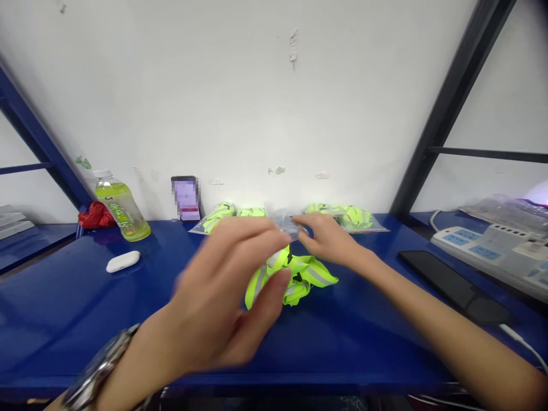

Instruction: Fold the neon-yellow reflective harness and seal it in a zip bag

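My left hand [226, 285], blurred by motion, hovers above the blue table in front. Its thumb and fingers are apart, with nothing seen between them. Behind it lies a crumpled neon-yellow reflective strap bundle [314, 271] with grey stripes and black clips, partly covered by this hand. My right hand [327, 235] reaches toward the back, its thumb and fingers apart. At its fingertips is a clear plastic bag [280, 220]; whether they touch it I cannot tell. Bagged yellow strap bundles lie on both sides, left [220, 214] and right [357, 217], against the wall.
On the left of the blue table [171, 342] are a yellow-green drink bottle [124, 211], a red crumpled item [96, 216], a white earbud case [123, 261] and an upright phone [186, 198]. A dark phone [454, 285] and a power strip [483, 248] lie right.
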Demonstrator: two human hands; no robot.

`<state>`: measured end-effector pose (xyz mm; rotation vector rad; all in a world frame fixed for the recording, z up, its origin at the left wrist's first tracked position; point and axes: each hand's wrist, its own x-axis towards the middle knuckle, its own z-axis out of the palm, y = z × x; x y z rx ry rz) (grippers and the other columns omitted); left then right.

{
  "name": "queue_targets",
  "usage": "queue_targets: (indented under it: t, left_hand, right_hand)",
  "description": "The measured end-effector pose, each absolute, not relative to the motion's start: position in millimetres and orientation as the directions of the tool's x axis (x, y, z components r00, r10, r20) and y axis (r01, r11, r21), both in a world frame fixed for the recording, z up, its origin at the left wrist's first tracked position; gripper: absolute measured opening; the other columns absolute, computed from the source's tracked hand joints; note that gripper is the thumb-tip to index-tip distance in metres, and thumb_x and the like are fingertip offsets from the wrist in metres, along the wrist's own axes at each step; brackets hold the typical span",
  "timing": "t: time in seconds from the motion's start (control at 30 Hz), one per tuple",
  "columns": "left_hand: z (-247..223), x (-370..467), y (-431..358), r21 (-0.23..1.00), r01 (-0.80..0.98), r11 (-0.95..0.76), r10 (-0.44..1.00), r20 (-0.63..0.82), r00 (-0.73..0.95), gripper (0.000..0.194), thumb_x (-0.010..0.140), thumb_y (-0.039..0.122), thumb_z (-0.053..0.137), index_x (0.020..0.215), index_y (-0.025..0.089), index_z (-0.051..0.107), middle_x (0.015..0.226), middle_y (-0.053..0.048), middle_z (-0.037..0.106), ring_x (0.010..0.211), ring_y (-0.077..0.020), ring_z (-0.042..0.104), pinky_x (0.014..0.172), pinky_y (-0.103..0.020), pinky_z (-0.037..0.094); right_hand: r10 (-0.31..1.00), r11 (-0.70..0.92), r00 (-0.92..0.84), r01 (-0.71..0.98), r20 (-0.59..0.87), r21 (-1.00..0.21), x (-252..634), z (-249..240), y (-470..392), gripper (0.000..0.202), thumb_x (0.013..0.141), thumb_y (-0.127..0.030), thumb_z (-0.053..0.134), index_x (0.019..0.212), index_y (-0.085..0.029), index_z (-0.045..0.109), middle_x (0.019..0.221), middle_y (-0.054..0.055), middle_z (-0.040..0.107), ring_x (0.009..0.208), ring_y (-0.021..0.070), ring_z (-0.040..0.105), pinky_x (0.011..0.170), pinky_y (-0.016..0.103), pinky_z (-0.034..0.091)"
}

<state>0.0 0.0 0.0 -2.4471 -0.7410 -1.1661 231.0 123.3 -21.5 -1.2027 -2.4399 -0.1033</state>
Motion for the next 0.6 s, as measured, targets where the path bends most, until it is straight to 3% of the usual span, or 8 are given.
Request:
queue_targets:
  t: [0.1, 0.2, 0.33, 0.43, 0.5, 0.6]
  left_hand:
    - [0.5, 19.2, 37.6, -0.264, 0.522, -0.811, 0.363, 0.474, 0.802, 0.043, 0.089, 0.035, 0.056, 0.128, 0.019, 0.046, 0.130, -0.013, 0.053, 0.123, -0.0292, 0.046, 0.100, -0.047, 0.040]
    - [-22.2, 22.3, 52.9, -0.373, 0.574, -0.729, 0.486, 0.309, 0.817, 0.053, 0.084, 0.042, 0.063, 0.128, 0.018, 0.045, 0.118, -0.014, 0.057, 0.112, -0.0311, 0.052, 0.091, -0.047, 0.043]
    - [-43.4, 4.2, 51.8, -0.439, 0.638, -0.632, 0.531, 0.354, 0.770, 0.038, 0.081, 0.049, 0.064, 0.103, 0.021, 0.055, 0.095, -0.009, 0.060, 0.082, -0.0255, 0.055, 0.067, -0.037, 0.043]
    - [-48.1, -21.0, 50.6, -0.439, 0.634, -0.637, 0.441, 0.467, 0.766, 0.017, 0.087, 0.036, 0.059, 0.088, 0.020, 0.055, 0.092, -0.007, 0.060, 0.078, -0.0217, 0.053, 0.068, -0.036, 0.041]
    - [-49.1, -42.4, 51.8, -0.374, 0.656, -0.656, 0.416, 0.546, 0.727, 0.009, 0.088, 0.025, 0.058, 0.083, 0.019, 0.054, 0.093, -0.007, 0.060, 0.081, -0.0203, 0.053, 0.072, -0.035, 0.041]
    - [-46.6, -76.3, 57.3, -0.135, 0.732, -0.668, 0.496, 0.652, 0.574, 0.011, 0.088, 0.028, 0.058, 0.084, 0.018, 0.056, 0.093, -0.007, 0.060, 0.083, -0.0190, 0.055, 0.076, -0.033, 0.043]
  right_hand:
    - [0.671, 0.735, -0.699, 0.580, 0.248, -0.352, 236.0, -27.5, 108.4, 0.031, 0.089, -0.016, 0.039, 0.112, -0.019, 0.059, 0.103, 0.007, 0.069, 0.090, 0.0201, 0.062, 0.079, 0.031, 0.044]
    - [0.679, 0.693, -0.713, 0.545, 0.174, -0.472, 239.3, -44.6, 102.7, 0.026, 0.093, -0.025, 0.039, 0.111, -0.018, 0.056, 0.106, 0.008, 0.065, 0.092, 0.0201, 0.060, 0.078, 0.031, 0.044]
    - [0.747, 0.616, -0.655, 0.616, 0.115, -0.491, 240.1, -58.9, 96.3, 0.016, 0.091, -0.030, 0.045, 0.099, -0.018, 0.051, 0.087, 0.004, 0.062, 0.075, 0.0175, 0.056, 0.064, 0.028, 0.040]
    - [0.804, 0.576, -0.554, 0.633, 0.217, -0.518, 246.9, -53.4, 89.5, 0.009, 0.089, -0.026, 0.048, 0.094, -0.019, 0.049, 0.084, 0.003, 0.060, 0.072, 0.0171, 0.054, 0.063, 0.028, 0.039]
    - [0.818, 0.573, -0.470, 0.612, 0.331, -0.546, 260.7, -44.5, 86.2, 0.008, 0.088, -0.025, 0.050, 0.093, -0.019, 0.050, 0.090, 0.004, 0.062, 0.080, 0.0191, 0.056, 0.069, 0.030, 0.042]
    - [0.827, 0.556, -0.330, 0.601, 0.455, -0.574, 293.5, -32.2, 84.5, 0.013, 0.085, -0.031, 0.055, 0.092, -0.020, 0.053, 0.093, 0.005, 0.062, 0.086, 0.0217, 0.058, 0.076, 0.033, 0.044]
